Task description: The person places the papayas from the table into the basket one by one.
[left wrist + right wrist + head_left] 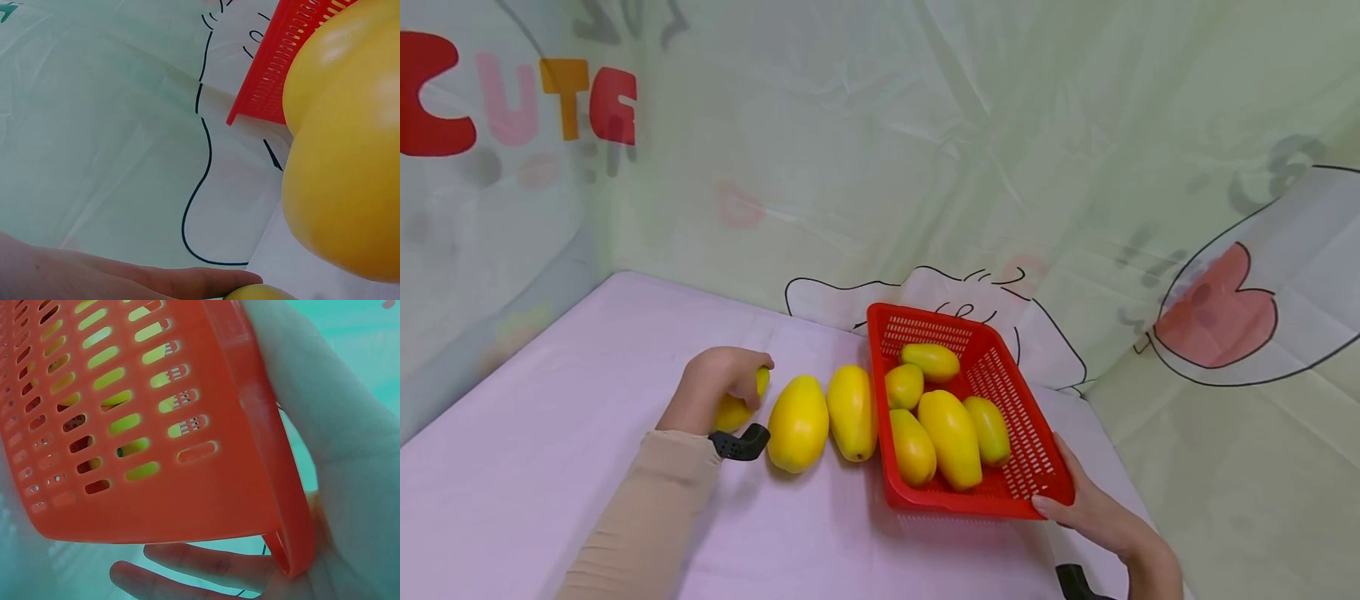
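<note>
My left hand (pixel 722 379) grips a yellow papaya (pixel 730 414) low over the table; the hand covers much of the fruit. Two more papayas lie just to its right: a broad one (pixel 798 423) and a slimmer one (pixel 852 412) against the basket's side. The red plastic basket (pixel 951 502) has slotted walls and holds several papayas, among them a large one (pixel 951 437). With my right hand (pixel 1097 504) I hold the basket's near right corner, thumb over the rim. Fingers (pixel 194 562) reach beneath that corner in the right wrist view.
A pale lilac cloth (pixel 550 392) covers the table. Behind it hangs a light green sheet (pixel 820 167) with cartoon drawings, meeting the table's back edge close to the basket. Another printed sheet (pixel 467 233) stands along the left side.
</note>
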Demonstrator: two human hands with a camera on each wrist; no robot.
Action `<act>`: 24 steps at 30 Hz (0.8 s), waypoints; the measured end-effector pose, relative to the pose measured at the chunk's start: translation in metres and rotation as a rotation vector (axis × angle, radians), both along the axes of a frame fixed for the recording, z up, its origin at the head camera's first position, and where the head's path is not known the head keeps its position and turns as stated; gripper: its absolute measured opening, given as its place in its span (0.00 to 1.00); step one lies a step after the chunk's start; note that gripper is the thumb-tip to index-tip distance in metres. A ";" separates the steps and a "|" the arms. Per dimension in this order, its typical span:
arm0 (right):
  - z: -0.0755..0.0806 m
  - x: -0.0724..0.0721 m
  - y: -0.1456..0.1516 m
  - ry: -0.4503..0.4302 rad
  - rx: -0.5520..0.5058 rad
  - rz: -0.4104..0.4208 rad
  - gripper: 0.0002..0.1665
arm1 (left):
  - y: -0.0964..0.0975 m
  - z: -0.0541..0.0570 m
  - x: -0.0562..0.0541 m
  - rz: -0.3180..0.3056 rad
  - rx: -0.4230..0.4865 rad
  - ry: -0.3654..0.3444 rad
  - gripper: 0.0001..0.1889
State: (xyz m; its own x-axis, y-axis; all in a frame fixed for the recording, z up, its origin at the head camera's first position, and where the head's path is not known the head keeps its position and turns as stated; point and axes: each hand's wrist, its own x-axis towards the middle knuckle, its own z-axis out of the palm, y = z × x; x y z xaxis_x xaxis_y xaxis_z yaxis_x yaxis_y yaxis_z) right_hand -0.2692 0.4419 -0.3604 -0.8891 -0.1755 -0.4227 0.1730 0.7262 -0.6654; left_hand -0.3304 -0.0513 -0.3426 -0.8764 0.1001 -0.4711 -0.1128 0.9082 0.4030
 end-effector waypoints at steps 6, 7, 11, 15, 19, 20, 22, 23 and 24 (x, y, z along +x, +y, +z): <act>0.000 0.000 -0.001 -0.004 0.000 -0.005 0.63 | -0.001 0.005 0.002 -0.002 -0.015 0.022 0.37; 0.000 0.000 -0.001 -0.004 -0.001 -0.009 0.63 | -0.001 0.006 0.003 0.000 -0.017 0.026 0.37; -0.001 0.001 0.000 0.000 -0.003 -0.001 0.63 | 0.000 0.011 0.005 0.002 -0.016 0.052 0.38; -0.002 0.002 0.001 0.000 -0.007 -0.003 0.64 | 0.000 0.016 0.008 -0.001 -0.004 0.129 0.41; -0.003 0.003 0.000 0.009 -0.008 -0.003 0.64 | -0.001 0.021 0.010 0.019 0.042 0.246 0.42; -0.003 0.003 0.000 0.014 -0.002 0.001 0.64 | -0.001 0.021 0.009 0.034 0.067 0.273 0.42; -0.002 0.002 -0.001 0.028 0.006 0.010 0.64 | 0.000 0.021 0.008 0.070 0.120 0.324 0.43; -0.002 0.001 -0.001 0.036 0.012 0.015 0.64 | 0.000 0.021 0.007 0.092 0.152 0.347 0.44; -0.001 0.001 -0.001 0.043 0.012 0.021 0.64 | 0.000 0.021 0.006 0.114 0.180 0.370 0.44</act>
State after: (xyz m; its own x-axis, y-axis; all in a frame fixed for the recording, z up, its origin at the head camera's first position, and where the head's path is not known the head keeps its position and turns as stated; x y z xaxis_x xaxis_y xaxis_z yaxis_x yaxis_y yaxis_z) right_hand -0.2682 0.4408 -0.3614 -0.9029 -0.1895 -0.3859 0.1286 0.7375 -0.6630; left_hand -0.3242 -0.0513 -0.3219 -0.9933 0.0447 -0.1065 -0.0264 0.8095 0.5865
